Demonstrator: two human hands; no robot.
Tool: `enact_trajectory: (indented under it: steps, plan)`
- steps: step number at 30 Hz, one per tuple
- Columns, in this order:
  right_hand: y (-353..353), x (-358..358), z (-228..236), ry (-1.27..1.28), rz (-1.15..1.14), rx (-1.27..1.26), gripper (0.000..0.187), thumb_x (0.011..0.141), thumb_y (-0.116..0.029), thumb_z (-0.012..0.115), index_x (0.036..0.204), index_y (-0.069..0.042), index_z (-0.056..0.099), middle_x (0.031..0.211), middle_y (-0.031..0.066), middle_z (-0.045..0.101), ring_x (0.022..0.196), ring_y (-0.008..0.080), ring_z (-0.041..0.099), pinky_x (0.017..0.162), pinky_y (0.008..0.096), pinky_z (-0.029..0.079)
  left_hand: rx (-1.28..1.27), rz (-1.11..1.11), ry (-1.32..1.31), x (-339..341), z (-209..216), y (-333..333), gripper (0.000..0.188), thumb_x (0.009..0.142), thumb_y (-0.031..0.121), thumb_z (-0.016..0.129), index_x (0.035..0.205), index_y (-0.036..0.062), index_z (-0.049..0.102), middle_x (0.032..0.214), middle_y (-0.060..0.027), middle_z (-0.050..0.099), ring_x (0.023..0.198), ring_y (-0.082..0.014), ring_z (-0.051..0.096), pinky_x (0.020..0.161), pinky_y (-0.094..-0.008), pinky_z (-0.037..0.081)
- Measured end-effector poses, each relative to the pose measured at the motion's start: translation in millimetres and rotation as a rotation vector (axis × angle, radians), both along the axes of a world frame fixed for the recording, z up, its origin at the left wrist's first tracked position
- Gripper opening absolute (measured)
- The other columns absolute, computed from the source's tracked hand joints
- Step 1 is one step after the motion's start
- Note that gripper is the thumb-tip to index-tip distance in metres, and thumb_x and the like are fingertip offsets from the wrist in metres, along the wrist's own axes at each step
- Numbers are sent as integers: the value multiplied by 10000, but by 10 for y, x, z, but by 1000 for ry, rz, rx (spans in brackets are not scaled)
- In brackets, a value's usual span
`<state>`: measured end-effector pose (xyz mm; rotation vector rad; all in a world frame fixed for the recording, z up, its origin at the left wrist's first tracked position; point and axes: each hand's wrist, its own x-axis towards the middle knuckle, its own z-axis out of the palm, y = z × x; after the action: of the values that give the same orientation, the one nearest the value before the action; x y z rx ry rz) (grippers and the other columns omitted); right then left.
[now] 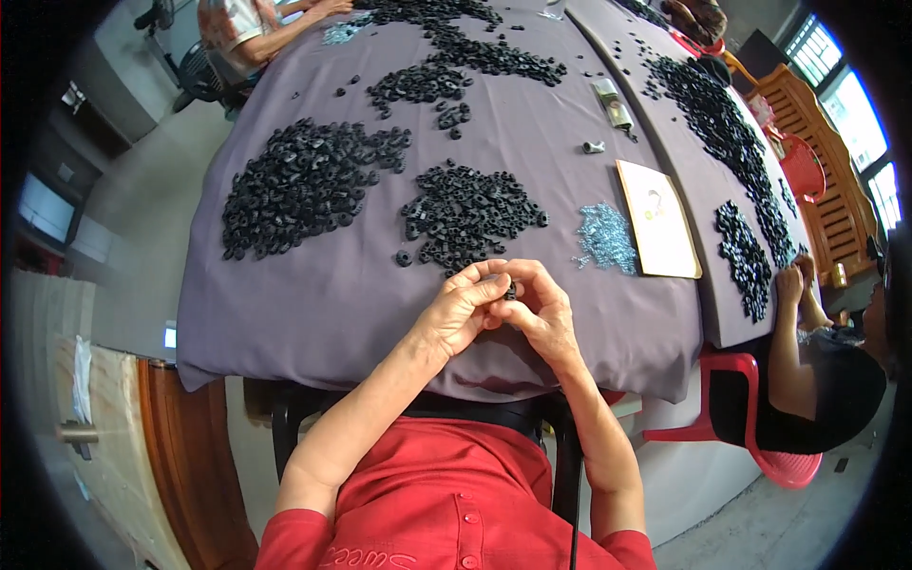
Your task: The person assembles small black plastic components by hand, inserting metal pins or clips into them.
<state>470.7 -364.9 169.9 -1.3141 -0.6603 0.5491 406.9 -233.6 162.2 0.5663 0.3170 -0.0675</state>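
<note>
My left hand (462, 312) and my right hand (543, 313) meet above the near edge of the cloth-covered table. Between their fingertips is a small black plastic part (511, 293), mostly hidden by the fingers. Both hands are closed on it. Just beyond them lies a pile of small black ring-like parts (470, 211). A larger heap of black parts (294, 185) spreads to the left. To the right sits a pile of small shiny light-blue pieces (606, 237), beside a pale flat board or booklet (657, 218).
More black parts (494, 59) cover the far table. A small cylinder (593, 147) and a packet (613, 104) lie at right. A second table holds a long black heap (727, 123). A person (798, 370) sits there; another (242, 33) works far left. A red chair (741, 418) stands right.
</note>
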Motion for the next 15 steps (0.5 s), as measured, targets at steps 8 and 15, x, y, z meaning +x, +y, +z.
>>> enact_trajectory:
  steps: [8,15]
  plan:
    - [-81,71,-78,-17,-174,-8,254,920,-153,459,1104,9,525,945,85,576,663,90,520,619,234,458,268,-35,29,-1292,563,945,153,825,80,582,947,-9,602,827,-137,626,612,-189,612,494,-252,493]
    - [-73,120,-141,-162,-166,-205,232,913,-160,515,1087,-10,553,903,40,600,685,48,489,631,179,393,739,-45,603,-3084,199,1762,166,822,67,573,958,-21,609,846,-120,654,618,-160,635,477,-218,491]
